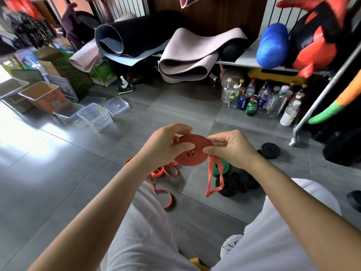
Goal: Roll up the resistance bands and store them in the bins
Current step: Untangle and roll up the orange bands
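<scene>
Nearest item: your white-trousered knees (140,231), one at each side of the lower edge. A white shoe (231,244) sits between them, partly covered. The yellow scrap (197,262) at the bottom edge is cut off and cannot be identified.

Left hand (166,142): thumb and curled fingers pinch the left rim of the red-orange flat rubber band wound into a disc (193,153).
Right hand (232,147): thumb and forefinger pinch the disc's right rim, where the unwound tail loop (210,177) leaves it and hangs below your right fingers.
You hold the disc in the air between both hands, above the grey tiled floor (58,173).

Below your left fingers: loose orange band (157,174), sprawled on the floor and partly hidden by your forearm.
Below your right fingers: green band (225,167), mostly hidden by hand and tail, with a heap of black bands (230,184) just beside it.
Right of your right fingers: black rolled band (270,150), lying flat near the metal rack foot (293,140).

Well left of and beyond your left fingers: clear plastic bins (95,116), open-topped, with a clear lid (116,104) beside them. Open floor lies between the bins and your hands.
Beyond the fingers: bottles and cans (254,100) under a shelf.
The upper corners are blurred.
</scene>
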The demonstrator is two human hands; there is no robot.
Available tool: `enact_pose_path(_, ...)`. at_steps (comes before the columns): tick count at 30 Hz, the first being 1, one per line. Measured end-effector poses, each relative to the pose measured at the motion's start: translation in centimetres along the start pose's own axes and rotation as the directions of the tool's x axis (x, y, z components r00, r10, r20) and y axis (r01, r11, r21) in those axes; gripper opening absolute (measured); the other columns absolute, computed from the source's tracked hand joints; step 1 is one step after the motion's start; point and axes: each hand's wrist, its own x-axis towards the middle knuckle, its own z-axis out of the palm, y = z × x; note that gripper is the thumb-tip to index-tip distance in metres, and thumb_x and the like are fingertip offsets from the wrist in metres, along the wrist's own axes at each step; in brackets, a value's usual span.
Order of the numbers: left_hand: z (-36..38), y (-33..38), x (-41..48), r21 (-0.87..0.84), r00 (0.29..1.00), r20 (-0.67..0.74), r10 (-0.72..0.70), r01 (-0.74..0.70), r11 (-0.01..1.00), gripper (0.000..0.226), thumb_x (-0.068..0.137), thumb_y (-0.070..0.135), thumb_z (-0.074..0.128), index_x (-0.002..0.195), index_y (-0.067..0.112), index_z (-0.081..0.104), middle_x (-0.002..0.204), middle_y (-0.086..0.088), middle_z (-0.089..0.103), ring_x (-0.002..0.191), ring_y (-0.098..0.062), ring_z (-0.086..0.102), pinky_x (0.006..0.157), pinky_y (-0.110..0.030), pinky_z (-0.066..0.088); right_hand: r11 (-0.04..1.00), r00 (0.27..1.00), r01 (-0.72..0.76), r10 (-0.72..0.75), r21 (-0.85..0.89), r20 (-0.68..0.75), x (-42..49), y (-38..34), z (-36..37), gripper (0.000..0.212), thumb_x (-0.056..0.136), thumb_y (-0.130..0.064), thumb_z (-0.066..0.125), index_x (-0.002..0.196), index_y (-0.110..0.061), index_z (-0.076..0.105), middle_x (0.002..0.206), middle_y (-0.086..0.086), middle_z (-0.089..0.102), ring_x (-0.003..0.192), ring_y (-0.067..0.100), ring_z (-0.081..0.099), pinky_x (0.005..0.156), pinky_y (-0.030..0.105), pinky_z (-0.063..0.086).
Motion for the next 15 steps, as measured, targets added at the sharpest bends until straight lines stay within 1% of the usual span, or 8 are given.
enact_pose_path(2,-0.1,0.8,0.6,0.195,0.995,0.096,0.037,-0.055,0.979,0.024,0.084,0.022,0.067,0.108,0.016,0.066,0.098,0.004,0.068,0.09,-0.018,0.063,0.079,-0.029,0.05,1.0,1.0,0.005,-0.005,-0.019,0.024,0.2,-0.2,0.0,0.029,0.074,-0.002,0.075,0.101,-0.01,0.072,0.093,0.007,0.074,0.084,0.014,0.071,0.079,0.025,0.057)
enact_pose_path(4,-0.3,1.2,0.9,0.219,0.994,0.1,0.032,-0.054,0.974,0.018,0.084,0.02,0.066,0.102,0.014,0.068,0.091,0.002,0.068,0.086,-0.018,0.063,0.076,-0.028,0.05,0.999,1.0,0.001,-0.003,0.046,0.031,0.3,-0.2,0.0,0.027,0.073,-0.002,0.075,0.098,-0.012,0.072,0.091,0.005,0.074,0.085,0.015,0.072,0.077,0.025,0.057)
enact_pose_path(6,-0.8,1.3,1.0,0.117,0.998,0.062,0.009,-0.016,0.993,0.012,0.083,0.017,0.069,0.095,0.017,0.069,0.079,0.009,0.067,0.076,-0.011,0.064,0.069,-0.023,0.051,0.992,0.999,-0.042,0.038,0.12,0.037,0.3,0.7,-0.2,0.024,0.073,-0.001,0.075,0.092,-0.016,0.072,0.085,-0.001,0.075,0.08,0.01,0.071,0.072,0.021,0.056)
enact_pose_path(7,-1.2,1.3,1.0,0.04,0.999,0.037,-0.009,0.007,0.999,0.01,0.082,0.015,0.07,0.091,0.02,0.069,0.07,0.015,0.065,0.067,-0.005,0.063,0.061,-0.017,0.05,0.991,0.997,-0.075,0.07,0.107,0.044,0.0,1.6,-0.1,0.022,0.073,0.0,0.075,0.088,-0.016,0.073,0.081,-0.004,0.074,0.076,0.006,0.07,0.07,0.019,0.055)
enact_pose_path(9,-2.2,1.1,1.1,-0.084,0.999,-0.024,-0.037,0.035,0.996,0.015,0.081,0.012,0.071,0.081,0.025,0.066,0.052,0.019,0.06,0.045,0.004,0.053,0.042,-0.008,0.038,0.989,0.986,-0.149,0.148,0.011,0.073,-0.9,4.2,0.4,0.018,0.075,0.002,0.074,0.083,-0.014,0.072,0.078,0.0,0.073,0.069,0.004,0.067,0.07,0.019,0.054)
enact_pose_path(10,-2.7,0.9,1.1,-0.109,0.998,-0.054,-0.042,0.036,0.993,0.018,0.081,0.01,0.071,0.078,0.027,0.065,0.049,0.02,0.059,0.039,0.005,0.049,0.039,-0.006,0.033,0.98,0.977,-0.196,0.197,-0.022,0.085,-1.4,5.8,0.8,0.017,0.076,0.003,0.073,0.082,-0.012,0.071,0.078,0.003,0.072,0.069,0.006,0.067,0.073,0.022,0.054)
enact_pose_path(13,-4.3,0.2,1.2,-0.111,0.99,-0.132,-0.05,0.035,0.993,0.014,0.08,0.008,0.071,0.083,0.021,0.067,0.051,0.021,0.06,0.041,0.008,0.049,0.044,-0.005,0.034,0.938,0.937,-0.337,0.342,-0.074,0.071,-2.7,9.8,1.7,0.017,0.074,0.007,0.073,0.08,-0.009,0.068,0.079,0.008,0.069,0.076,0.019,0.064,0.082,0.04,0.052)
enact_pose_path(15,-5.4,-0.3,1.1,-0.167,0.971,-0.215,-0.105,0.069,0.984,0.01,0.081,0.008,0.07,0.089,0.014,0.07,0.053,0.017,0.062,0.045,0.005,0.052,0.045,-0.008,0.037,0.908,0.917,-0.37,0.391,-0.197,0.08,-3.1,11.9,1.8,0.018,0.074,0.001,0.076,0.078,-0.015,0.067,0.083,0.005,0.069,0.082,0.019,0.063,0.087,0.039,0.05)
